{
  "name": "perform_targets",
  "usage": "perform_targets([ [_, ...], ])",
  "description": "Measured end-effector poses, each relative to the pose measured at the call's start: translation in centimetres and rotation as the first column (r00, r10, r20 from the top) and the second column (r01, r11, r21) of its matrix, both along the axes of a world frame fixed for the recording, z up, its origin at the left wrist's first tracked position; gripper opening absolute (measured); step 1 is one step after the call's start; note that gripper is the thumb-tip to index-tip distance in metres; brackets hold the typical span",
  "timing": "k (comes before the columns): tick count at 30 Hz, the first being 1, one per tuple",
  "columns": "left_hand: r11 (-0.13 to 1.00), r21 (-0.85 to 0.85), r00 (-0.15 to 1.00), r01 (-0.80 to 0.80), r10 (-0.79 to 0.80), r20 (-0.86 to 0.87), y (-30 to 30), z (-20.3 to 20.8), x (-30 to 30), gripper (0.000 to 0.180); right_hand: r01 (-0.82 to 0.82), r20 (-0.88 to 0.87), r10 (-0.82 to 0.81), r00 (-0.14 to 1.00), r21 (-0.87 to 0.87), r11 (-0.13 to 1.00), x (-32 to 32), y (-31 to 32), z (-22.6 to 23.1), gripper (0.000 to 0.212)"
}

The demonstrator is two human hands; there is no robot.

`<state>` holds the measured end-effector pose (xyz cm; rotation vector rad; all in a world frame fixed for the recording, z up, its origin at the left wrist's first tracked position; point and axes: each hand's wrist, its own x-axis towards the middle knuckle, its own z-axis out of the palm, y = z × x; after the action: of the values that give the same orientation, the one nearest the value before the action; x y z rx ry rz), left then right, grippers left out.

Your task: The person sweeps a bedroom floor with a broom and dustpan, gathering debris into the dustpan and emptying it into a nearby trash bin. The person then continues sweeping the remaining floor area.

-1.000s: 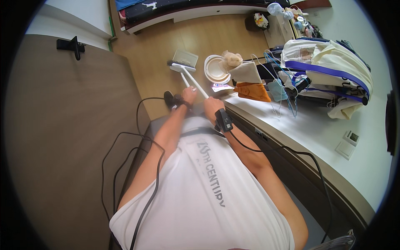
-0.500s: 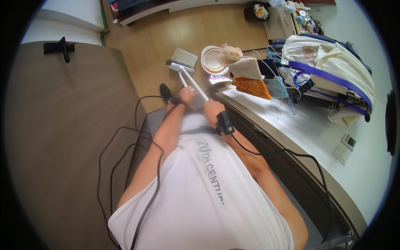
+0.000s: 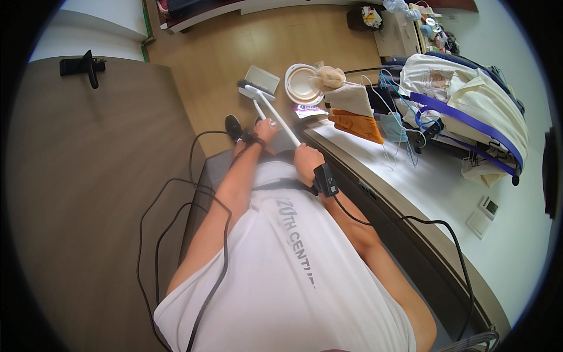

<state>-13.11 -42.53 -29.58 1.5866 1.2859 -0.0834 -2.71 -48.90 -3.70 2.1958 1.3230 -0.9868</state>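
Light wood-toned floor (image 3: 202,64) surrounds your dustpan (image 3: 263,80), a pale tray; whether it touches the floor cannot be told from this angle. At the near edge of the dustpan you have the white broom head (image 3: 257,94), with dark bristles showing between the two. On the near side of the dustpan, your left grip (image 3: 267,129) is wrapped around the shorter white handle (image 3: 258,110), and your right grip (image 3: 308,162), nearer to you and further right, is clamped on the longer white handle (image 3: 281,119), which slants up to the broom head. Your black shoe (image 3: 233,127) stands on the near left of the dustpan, and the brown door (image 3: 105,176) fills the space further to its left. Just right of the dustpan you see a round white basin (image 3: 290,84), with a small white-and-pink packet (image 3: 309,111) on its near side. Further right of the dustpan come an orange pouch (image 3: 355,125), a blue face mask (image 3: 393,127) and a bulky cream bag (image 3: 469,97). Beyond the dustpan, to the right, sits a dark bin (image 3: 355,22).
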Motion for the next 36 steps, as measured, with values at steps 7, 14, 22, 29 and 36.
perform_targets([
  [7, 1.000, 0.008, 1.000, -0.024, 0.024, 0.003, -0.2, -0.4, -0.4, 0.025, 0.043, -0.049, -0.042, 0.998, 0.017, 0.999, 2.0, -0.2, -0.6, 0.027],
  [14, 1.000, 0.013, 1.000, -0.024, 0.025, -0.016, -0.1, -0.8, 0.1, 0.024, 0.143, -0.088, -0.142, 0.986, 0.001, 0.990, 4.4, -0.1, -1.0, 0.023],
  [22, 0.998, 0.018, 0.998, -0.068, 0.067, 0.014, 0.3, -0.7, -0.1, 0.022, 0.071, -0.055, -0.069, 0.996, 0.042, 0.997, 5.7, 1.9, -3.0, 0.020],
  [29, 0.995, 0.052, 0.995, -0.086, 0.084, 0.056, 0.6, -0.4, 0.2, 0.023, -0.080, 0.001, 0.080, 0.997, 0.090, 0.993, 3.9, 4.9, -4.7, 0.020],
  [36, 0.998, 0.038, 0.999, -0.051, 0.050, 0.016, 2.6, 0.2, 1.7, 0.027, -0.179, -0.103, 0.179, 0.978, 0.010, 0.984, 1.1, 5.2, -0.2, 0.024],
])
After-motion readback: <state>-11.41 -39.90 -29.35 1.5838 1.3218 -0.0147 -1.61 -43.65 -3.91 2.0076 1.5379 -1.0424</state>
